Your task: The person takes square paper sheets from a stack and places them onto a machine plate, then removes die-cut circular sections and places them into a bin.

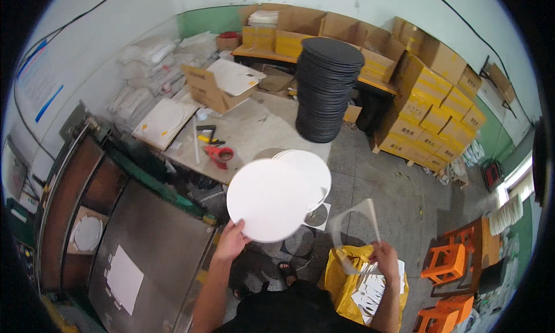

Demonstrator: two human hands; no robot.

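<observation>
My left hand (232, 241) grips a white round disc (266, 203) by its near left edge, thumb on top. The disc overlaps a pile of similar white discs (317, 174) just beyond it. A thin white sheet with a large round hole, a cut-out frame (374, 214), hangs from my closed right hand (384, 258). Below that hand a yellow bag (337, 278) stands open, filled with white offcuts (370, 295). Another holed sheet (318, 218) shows partly under the disc pile.
A tall stack of black discs (328, 90) rises beside the worktable (248, 124), where a red tape dispenser (219, 156) lies. At left, a machine's metal bed (167, 234) carries a white sheet (125, 280). Cartons (428, 110) stand far right; orange stools (445, 263) are nearer.
</observation>
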